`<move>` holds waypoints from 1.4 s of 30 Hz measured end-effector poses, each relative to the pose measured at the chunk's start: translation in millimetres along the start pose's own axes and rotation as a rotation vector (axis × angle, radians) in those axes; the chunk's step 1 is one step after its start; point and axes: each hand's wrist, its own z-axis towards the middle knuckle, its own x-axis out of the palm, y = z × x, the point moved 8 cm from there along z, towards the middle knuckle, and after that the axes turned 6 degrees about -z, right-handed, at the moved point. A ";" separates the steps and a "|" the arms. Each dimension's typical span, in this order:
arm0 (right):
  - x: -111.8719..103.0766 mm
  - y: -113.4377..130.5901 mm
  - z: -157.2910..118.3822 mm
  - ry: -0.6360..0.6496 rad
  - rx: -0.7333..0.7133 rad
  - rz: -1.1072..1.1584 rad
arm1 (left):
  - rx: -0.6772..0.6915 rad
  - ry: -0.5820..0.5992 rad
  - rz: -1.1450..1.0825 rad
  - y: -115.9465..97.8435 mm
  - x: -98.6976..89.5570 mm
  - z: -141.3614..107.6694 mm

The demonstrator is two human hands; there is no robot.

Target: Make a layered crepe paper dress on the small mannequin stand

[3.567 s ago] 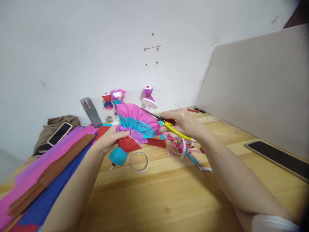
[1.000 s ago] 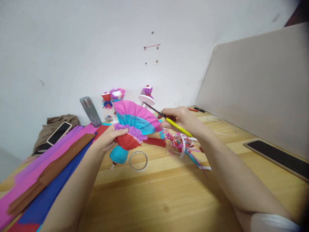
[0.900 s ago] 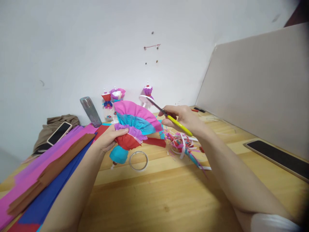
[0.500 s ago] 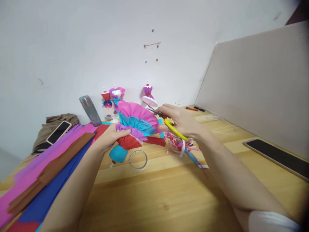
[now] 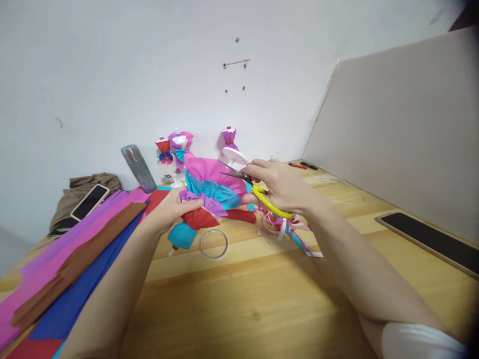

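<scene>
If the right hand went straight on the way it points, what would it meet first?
Probably the ruffled pink paper in the bundle the left hand holds: the right hand points that way, with its yellow-handled metal scissors leading. The open blades overlap the paper in view, but depth is unclear.

The ruffled crepe-paper dress (image 5: 215, 182) lies tilted in the left hand (image 5: 174, 209), pinched at its purple and red layers; gathered blue and broad pink layers fan out beyond the fingers, and a rounded blue section hangs on the near side. The yellow-handled scissors (image 5: 266, 200) sit in the right hand (image 5: 275, 187), dark blades parted, pointing leftward over the pink layer.
</scene>
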 end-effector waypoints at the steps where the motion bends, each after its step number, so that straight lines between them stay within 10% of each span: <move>1: 0.0 -0.2 -0.1 0.004 0.003 -0.008 | -0.006 0.000 0.000 0.8 -0.6 0.0; 25: -3.6 -3.5 -3.1 0.035 0.013 0.091 | -0.050 0.088 -0.088 3.0 -0.1 0.9; 42: -0.4 1.1 -2.3 0.049 0.038 -0.037 | -0.023 0.025 0.249 -7.1 -1.0 -1.9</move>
